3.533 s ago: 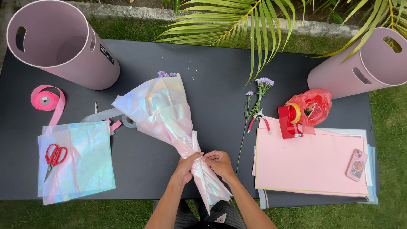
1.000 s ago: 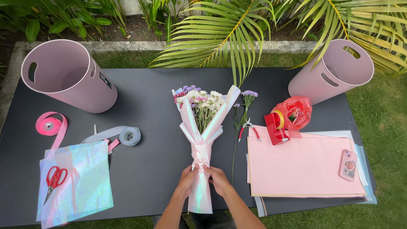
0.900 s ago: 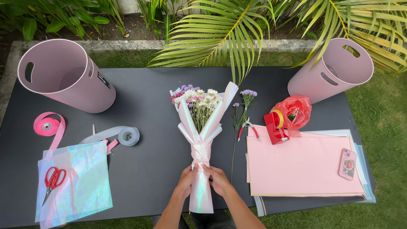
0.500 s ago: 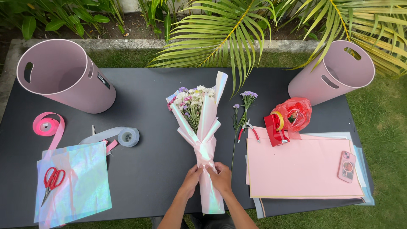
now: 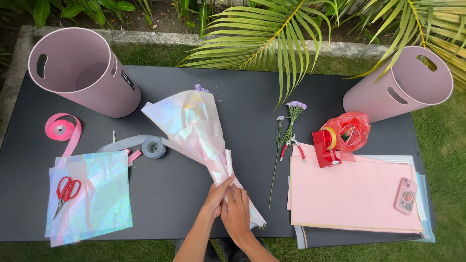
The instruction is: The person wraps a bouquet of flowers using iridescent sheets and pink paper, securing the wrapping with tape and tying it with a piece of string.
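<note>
We see our two hands, left [image 5: 213, 200] and right [image 5: 237, 212], pressed around one wrapped bouquet [image 5: 196, 132]; two pink buckets [image 5: 80, 70] stand on the dark surface [image 5: 170, 189].

Wrapped bouquet [image 5: 194, 127] — lying tilted on the black table [image 5: 242, 92], its iridescent paper fanning out toward the upper left, a purple bloom showing at the top edge. Left hand [image 5: 217, 196] and right hand [image 5: 236, 211] are pressing together on the narrow stem end near the table's front edge. Two pink cylindrical buckets [image 5: 82, 73] [image 5: 400, 85] are lying on their sides at the far corners. Red scissors [image 5: 65, 191] are resting on iridescent sheets [image 5: 97, 194] at left — pink ribbon roll [image 5: 60, 130] and grey ribbon roll [image 5: 154, 146] sitting just behind. Loose purple stems [image 5: 286, 131], a red tape dispenser [image 5: 325, 148], pink paper [image 5: 349, 191] and a pink phone [image 5: 406, 195] are lying at right.
</note>
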